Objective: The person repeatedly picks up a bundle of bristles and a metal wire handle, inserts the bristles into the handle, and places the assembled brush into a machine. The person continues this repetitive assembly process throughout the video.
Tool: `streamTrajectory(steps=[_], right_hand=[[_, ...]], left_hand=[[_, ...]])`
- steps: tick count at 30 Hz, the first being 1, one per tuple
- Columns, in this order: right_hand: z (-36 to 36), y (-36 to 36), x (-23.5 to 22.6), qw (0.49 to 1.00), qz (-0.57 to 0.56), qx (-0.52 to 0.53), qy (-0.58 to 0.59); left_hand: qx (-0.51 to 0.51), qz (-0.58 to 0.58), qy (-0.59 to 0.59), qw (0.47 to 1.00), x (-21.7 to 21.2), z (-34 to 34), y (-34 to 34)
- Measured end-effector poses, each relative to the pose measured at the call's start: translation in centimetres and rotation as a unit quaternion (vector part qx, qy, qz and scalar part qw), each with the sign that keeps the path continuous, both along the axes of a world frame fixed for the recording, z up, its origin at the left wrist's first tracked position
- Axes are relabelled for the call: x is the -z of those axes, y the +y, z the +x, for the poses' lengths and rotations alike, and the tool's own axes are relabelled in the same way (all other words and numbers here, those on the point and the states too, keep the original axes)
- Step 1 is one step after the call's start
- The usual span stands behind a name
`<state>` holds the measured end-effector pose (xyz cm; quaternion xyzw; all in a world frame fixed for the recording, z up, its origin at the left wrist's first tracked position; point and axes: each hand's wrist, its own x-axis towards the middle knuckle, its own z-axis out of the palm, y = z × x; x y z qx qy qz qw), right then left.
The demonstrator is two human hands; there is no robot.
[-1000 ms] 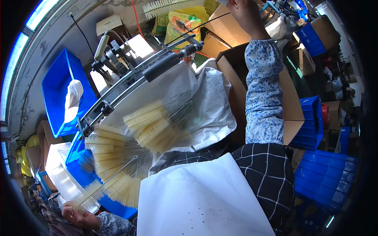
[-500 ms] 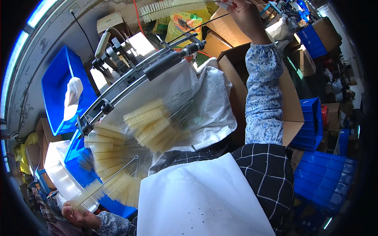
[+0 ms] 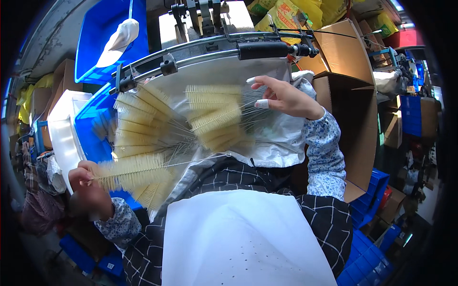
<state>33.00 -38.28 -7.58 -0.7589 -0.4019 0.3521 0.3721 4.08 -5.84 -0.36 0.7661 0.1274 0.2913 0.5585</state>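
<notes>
My left hand (image 3: 86, 183) is closed on the bristled end of a bottle brush (image 3: 136, 174). Its twisted wire stem points right and ends in a small loop above my lap. My right hand (image 3: 286, 99) has thumb and forefinger apart, white tape on their tips. It hovers by the wire stems of a pile of cream bottle brushes (image 3: 217, 119), nothing visibly in it. Left of that pile fans another bunch of similar brushes (image 3: 138, 126), partly behind the held brush. Both bunches lie on a white sheet (image 3: 279, 148).
Beyond the brushes runs a metal rail fixture (image 3: 191, 59) with a black roller (image 3: 267, 49). A blue bin (image 3: 88, 47) with a white cloth stands far left. At the right is an open cardboard box (image 3: 350, 124); a white plastic tub (image 3: 67, 126) is at the left.
My right hand has come back from the far side to the brush pile and let go of the brush it held. The left hand keeps its brush. The whole view has turned.
</notes>
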Motion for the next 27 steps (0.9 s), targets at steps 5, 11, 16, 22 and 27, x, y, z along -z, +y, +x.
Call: streamTrajectory(steps=[5, 11, 16, 22, 27], right_hand=[[-4.8, 5.1, -3.5, 0.960, 0.062, -0.233, 0.143], [-7.0, 7.4, -4.0, 0.981, 0.116, -0.128, 0.092], [6.1, 8.1, 0.4, 0.841, 0.077, 0.142, -0.517], [12.5, 8.4, 5.2, 0.787, -0.054, 0.213, -0.576], [12.9, 8.6, 5.5, 0.789, -0.051, 0.212, -0.575]], left_hand=[[0.193, 0.007, 0.042, 0.980, 1.3, 4.2, -6.0], [0.294, 0.180, 0.104, 0.933, 0.2, 5.7, -4.9], [0.025, 0.325, 0.338, 0.883, 1.5, -0.4, 1.1], [0.019, -0.046, 0.480, 0.876, 3.6, -5.3, 2.4], [-0.059, -0.004, 0.423, 0.904, 1.7, -5.1, 0.4]])
